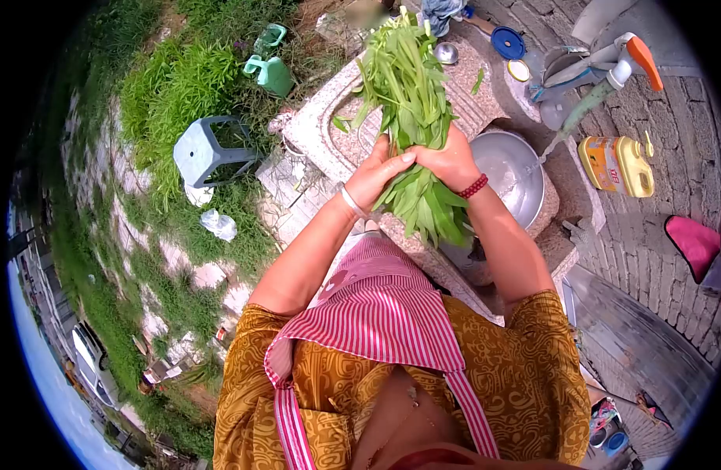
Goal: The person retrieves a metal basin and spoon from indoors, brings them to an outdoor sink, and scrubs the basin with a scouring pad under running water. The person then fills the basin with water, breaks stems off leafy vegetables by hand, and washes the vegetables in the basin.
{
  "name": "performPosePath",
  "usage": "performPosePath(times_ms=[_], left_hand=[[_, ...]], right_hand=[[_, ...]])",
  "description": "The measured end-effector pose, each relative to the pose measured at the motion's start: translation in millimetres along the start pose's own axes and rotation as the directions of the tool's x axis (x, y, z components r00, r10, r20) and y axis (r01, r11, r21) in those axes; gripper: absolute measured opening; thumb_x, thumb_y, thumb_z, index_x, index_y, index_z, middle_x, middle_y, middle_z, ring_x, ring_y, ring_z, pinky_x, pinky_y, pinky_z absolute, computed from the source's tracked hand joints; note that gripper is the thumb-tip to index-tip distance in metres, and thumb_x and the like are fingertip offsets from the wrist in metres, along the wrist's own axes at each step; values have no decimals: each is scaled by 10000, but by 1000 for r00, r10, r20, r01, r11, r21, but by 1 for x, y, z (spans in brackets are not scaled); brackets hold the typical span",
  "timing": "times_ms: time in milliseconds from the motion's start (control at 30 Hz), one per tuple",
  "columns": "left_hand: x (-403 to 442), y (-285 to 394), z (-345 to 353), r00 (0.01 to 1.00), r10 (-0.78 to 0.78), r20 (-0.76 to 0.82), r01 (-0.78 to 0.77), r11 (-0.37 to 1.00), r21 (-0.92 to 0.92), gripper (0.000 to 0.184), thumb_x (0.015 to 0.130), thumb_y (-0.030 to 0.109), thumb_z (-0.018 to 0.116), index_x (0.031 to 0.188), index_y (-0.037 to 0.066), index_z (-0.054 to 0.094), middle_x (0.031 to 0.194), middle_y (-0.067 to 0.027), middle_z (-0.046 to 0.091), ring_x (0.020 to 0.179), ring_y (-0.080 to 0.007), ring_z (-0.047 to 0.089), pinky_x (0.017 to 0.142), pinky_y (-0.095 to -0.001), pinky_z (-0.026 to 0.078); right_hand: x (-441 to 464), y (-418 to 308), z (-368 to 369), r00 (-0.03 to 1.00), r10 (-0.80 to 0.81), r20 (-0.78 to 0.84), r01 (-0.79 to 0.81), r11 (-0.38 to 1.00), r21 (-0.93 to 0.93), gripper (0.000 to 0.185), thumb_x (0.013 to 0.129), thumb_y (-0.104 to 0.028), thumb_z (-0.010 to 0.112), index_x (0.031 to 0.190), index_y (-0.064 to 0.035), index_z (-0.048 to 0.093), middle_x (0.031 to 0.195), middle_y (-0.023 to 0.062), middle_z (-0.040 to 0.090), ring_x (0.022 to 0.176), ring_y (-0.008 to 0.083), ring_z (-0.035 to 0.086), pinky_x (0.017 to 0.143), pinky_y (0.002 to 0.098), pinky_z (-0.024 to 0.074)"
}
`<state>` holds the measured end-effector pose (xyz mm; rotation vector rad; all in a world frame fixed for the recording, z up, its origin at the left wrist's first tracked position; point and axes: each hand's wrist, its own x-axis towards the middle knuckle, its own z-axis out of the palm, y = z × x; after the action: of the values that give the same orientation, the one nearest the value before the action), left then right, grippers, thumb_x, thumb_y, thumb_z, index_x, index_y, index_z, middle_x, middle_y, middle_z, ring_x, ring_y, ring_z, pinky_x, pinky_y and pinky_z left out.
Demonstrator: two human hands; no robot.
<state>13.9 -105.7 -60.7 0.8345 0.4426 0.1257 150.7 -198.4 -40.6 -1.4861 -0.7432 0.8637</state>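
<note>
Both of my hands are wrapped round a big bunch of leafy greens [411,90], held over the stone sink's edge. My left hand [378,174], with a pale bangle at the wrist, closes on the bunch's middle from the left. From the other side my right hand [448,162], below which sits a red beaded bracelet, grips it too; the hands meet at the thumbs. Pale stems point away from me and broad leaves hang toward my apron. Just right of my right hand is a metal basin [521,176] in the sink, with water running into it.
A tap with an orange handle [644,63] and a green hose end stands over the basin. Further right is a yellow jug [617,166]. A ribbed stone washboard [474,94] carries a small metal bowl [446,53]. On the left stand a grey-blue stool [204,153] and a green watering can [270,76].
</note>
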Motion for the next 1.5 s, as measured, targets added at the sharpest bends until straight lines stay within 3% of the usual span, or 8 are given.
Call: performPosePath(times_ms=[167,267,433,700,833,1100,1233,1500], left_hand=[[-20,-3,-42,988,-136,-72,146,978,146,886,857,321,637,1449,-5,64,1355,-116,443,1229,-208,433,994,-364,350],[-24,-31,-77,972,-155,-177,139,986,-97,434,880,244,604,1222,57,413,1199,-156,569,1062,-234,578,880,-362,468],[-46,-29,-98,941,-194,-276,104,945,-311,156,897,197,568,998,102,496,1099,-206,615,939,-272,641,794,-363,531],[-63,-49,-132,897,-219,-384,93,943,-319,132,886,187,585,931,110,488,1033,-181,643,850,-239,648,744,-337,533],[-60,-54,-125,878,-277,-391,157,937,-312,116,888,165,578,931,116,482,1017,-181,647,838,-243,651,725,-341,533],[-60,-39,-111,961,-150,-233,148,989,-23,169,878,170,616,964,79,503,1019,-175,652,896,-223,652,787,-301,530],[-37,-34,-62,964,45,-262,-24,996,86,760,808,245,715,1358,-22,262,1159,-120,575,1069,-176,553,877,-296,459],[7,8,-34,998,61,-4,-60,988,139,471,758,91,746,1177,14,545,1083,-67,620,950,-159,594,845,-309,485]], right_hand=[[27,-105,4,864,-443,-240,363,878,-313,176,699,-7,663,873,5,643,832,54,673,726,120,624,675,285,499],[60,-75,12,684,-729,-45,415,438,-797,248,712,-143,708,886,18,635,777,130,666,680,269,644,669,360,520],[95,70,42,985,168,-30,-51,122,-991,783,665,-166,687,1320,27,306,844,236,645,826,377,640,753,446,508],[105,-23,43,976,-219,4,96,413,-906,651,682,-202,686,1249,-57,401,830,228,641,782,400,620,682,456,510],[112,51,45,987,147,62,66,-22,-998,648,702,-115,639,1285,-32,369,911,225,635,831,353,646,727,412,524],[41,33,51,983,-65,-170,-134,368,-920,676,664,-222,734,1222,-16,411,908,229,617,789,389,622,713,467,505],[6,36,63,954,10,-298,-269,462,-845,598,640,-250,755,1103,5,475,916,217,615,814,392,614,726,461,500],[-44,33,74,992,-126,-9,74,635,-769,916,614,-326,772,1272,94,292,1067,275,479,970,412,538,834,446,476]])
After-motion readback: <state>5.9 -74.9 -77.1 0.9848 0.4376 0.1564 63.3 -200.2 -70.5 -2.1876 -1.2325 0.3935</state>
